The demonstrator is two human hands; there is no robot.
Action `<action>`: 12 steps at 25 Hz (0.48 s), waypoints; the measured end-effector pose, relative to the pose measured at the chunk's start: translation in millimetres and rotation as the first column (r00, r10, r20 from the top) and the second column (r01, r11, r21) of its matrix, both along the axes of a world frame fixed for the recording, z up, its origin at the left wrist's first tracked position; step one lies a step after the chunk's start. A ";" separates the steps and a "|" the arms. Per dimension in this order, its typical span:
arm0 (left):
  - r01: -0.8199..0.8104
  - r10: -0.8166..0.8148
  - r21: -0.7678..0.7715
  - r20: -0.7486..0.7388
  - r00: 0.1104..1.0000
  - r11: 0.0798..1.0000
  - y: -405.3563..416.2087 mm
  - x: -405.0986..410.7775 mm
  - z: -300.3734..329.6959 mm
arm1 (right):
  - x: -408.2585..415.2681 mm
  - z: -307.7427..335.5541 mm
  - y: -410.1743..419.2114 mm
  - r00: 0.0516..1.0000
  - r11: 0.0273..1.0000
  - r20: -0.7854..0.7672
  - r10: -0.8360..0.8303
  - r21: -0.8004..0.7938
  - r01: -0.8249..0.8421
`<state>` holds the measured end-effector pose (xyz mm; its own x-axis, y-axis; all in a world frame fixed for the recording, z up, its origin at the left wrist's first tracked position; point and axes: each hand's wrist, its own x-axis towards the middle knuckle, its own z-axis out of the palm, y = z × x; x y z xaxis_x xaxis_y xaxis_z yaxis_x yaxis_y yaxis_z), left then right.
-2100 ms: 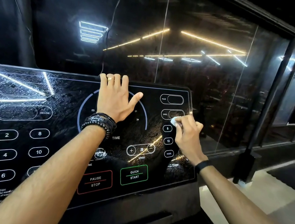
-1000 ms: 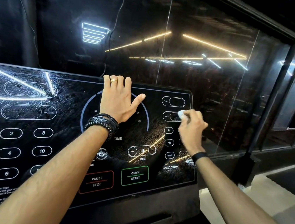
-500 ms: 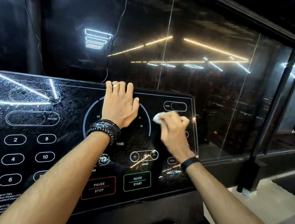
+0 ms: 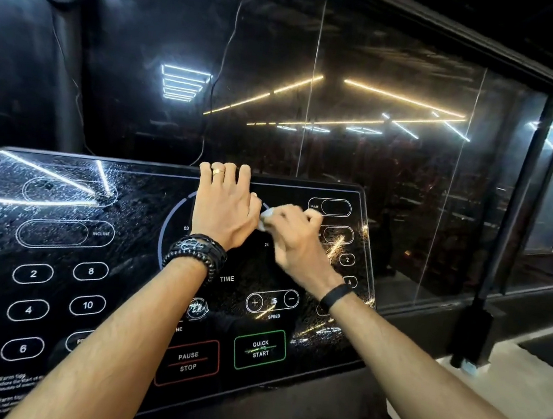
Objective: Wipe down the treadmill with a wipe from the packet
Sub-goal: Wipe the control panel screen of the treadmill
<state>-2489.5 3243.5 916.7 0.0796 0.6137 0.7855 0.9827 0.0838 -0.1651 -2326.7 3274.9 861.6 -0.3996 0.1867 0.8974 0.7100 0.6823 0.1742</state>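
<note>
Treadmill console (image 4: 56, 253) wiping is underway: right hand (image 4: 294, 239) pinches the wipe (image 4: 266, 215) beside the flat, bracing left hand (image 4: 225, 207), which likely must shift next.

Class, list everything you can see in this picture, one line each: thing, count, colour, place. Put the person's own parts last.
console panel: one, glossy black with white markings, tilted in front
wipe: one, white, on the panel's upper middle, gripped by the right hand
QUICK START button: one, green outline, lower middle
PAUSE STOP button: one, red outline, left of QUICK START
glass wall: dark, reflecting ceiling lights, behind the console
left hand: flat on the panel's top edge, ring, dark bracelets
right hand: curled round the wipe, black wristband
</note>
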 end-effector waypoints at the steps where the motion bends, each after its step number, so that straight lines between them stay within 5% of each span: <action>1: 0.004 -0.004 0.007 0.004 1.000 1.000 -0.2 -0.1 0.4 | 3.7 11.4 5.3 0.987 0.998 -0.158 -0.005 -0.055 -0.004; 3: 0.007 -0.007 0.024 0.008 1.000 1.000 -0.9 -0.5 -0.1 | -0.9 33.5 10.6 0.862 0.982 -0.501 -0.078 -0.189 -0.021; 4: 0.012 -0.012 0.026 0.005 1.000 1.000 -0.7 -0.6 -1.1 | -9.9 35.8 10.9 0.870 0.982 -0.486 -0.085 -0.189 -0.010; 7: 0.033 -0.032 0.038 -0.008 0.999 0.999 0.4 -1.5 -1.3 | -20.5 25.9 16.2 0.994 1.000 -0.112 0.011 -0.025 -0.013; 10: 0.051 -0.052 0.059 0.007 0.999 0.997 -0.8 -1.5 1.0 | 3.4 49.4 26.9 0.881 0.985 -0.462 -0.101 -0.174 0.021; 12: 0.052 -0.052 0.060 0.006 0.999 0.997 -1.6 -0.3 -0.5 | 5.7 44.3 25.8 0.914 0.987 -0.390 -0.114 -0.149 0.060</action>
